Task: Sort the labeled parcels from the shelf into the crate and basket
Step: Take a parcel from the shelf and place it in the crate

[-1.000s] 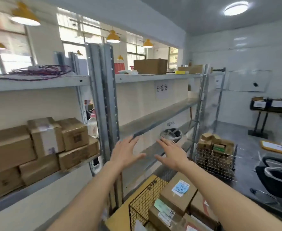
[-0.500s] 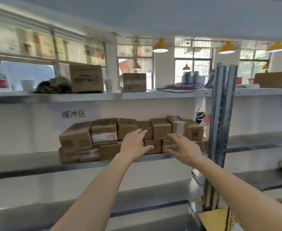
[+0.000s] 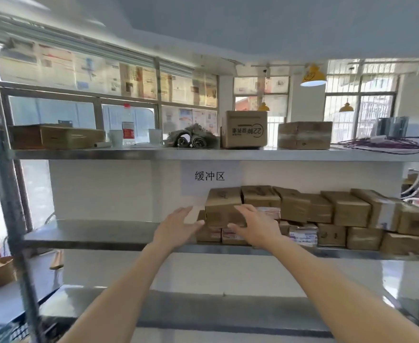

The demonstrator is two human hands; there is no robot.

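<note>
Cardboard parcel (image 3: pixel 222 206) lies lengthwise into shelf (image 3: pixel 92 235).

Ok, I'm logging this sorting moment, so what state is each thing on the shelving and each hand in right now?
Left hand: open, fingers straight, by the left side of the end parcel.
Right hand: open, fingers spread in front of the end parcel.
End parcel: closed, on the top row of the stack.
Parcel stack: two rows on the middle shelf.
Printed carton: closed, print upside down, top shelf.
Plastic bottle: upright, capped.
</note>
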